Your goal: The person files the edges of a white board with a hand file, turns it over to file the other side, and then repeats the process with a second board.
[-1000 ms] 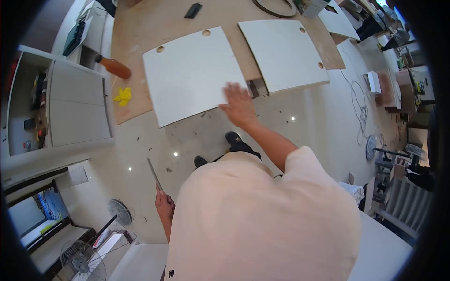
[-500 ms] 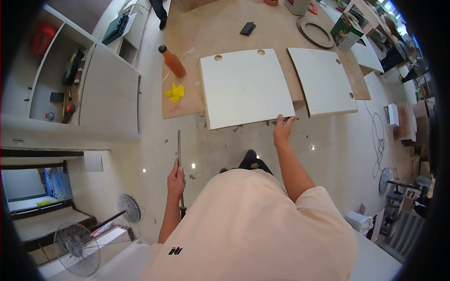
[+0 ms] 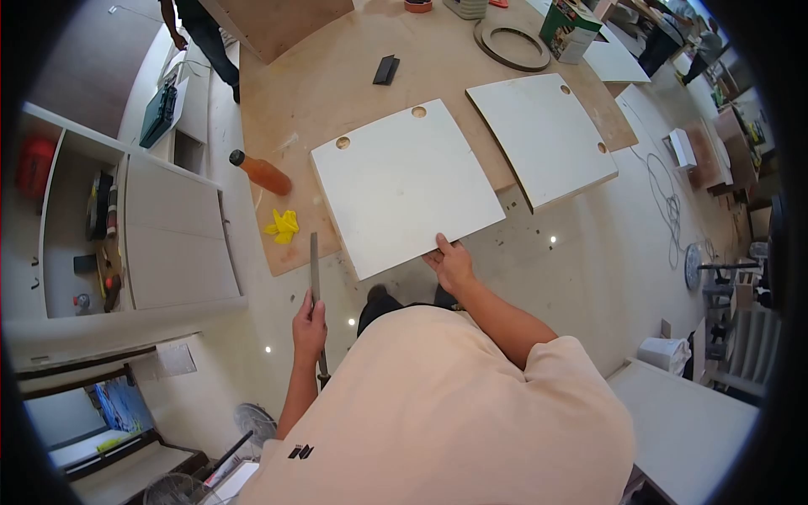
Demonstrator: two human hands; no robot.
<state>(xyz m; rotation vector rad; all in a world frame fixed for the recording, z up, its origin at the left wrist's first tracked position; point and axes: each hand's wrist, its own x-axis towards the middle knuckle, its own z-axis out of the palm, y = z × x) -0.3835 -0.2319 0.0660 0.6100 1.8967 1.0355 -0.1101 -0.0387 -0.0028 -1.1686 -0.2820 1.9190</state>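
A long flat metal file [image 3: 315, 265] stands out in front of my left hand [image 3: 310, 328], whose fingers are wrapped round it; its dark handle end shows behind the wrist. The near edge of a white board [image 3: 408, 189] is gripped by my right hand [image 3: 452, 265], thumb on top and fingers partly hidden below. This board lies on the workbench, its near edge overhanging, with two round cup holes along the far side. A second white board [image 3: 543, 139], also with two round holes, lies to its right. The file's tip is just left of the first board's near left corner.
On the brown workbench [image 3: 328, 84] are an orange bottle [image 3: 263, 174], a crumpled yellow cloth [image 3: 283, 227], a small black piece [image 3: 386, 70], a roll of edge banding [image 3: 509, 57] and a green box [image 3: 571, 32]. Open cabinets [image 3: 181, 227] stand left. Another person [image 3: 210, 42] is at upper left.
My view has turned, so the bench and boards appear tilted. My right hand has moved from near the board's right corner leftward along its near edge. The left hand still holds the file.
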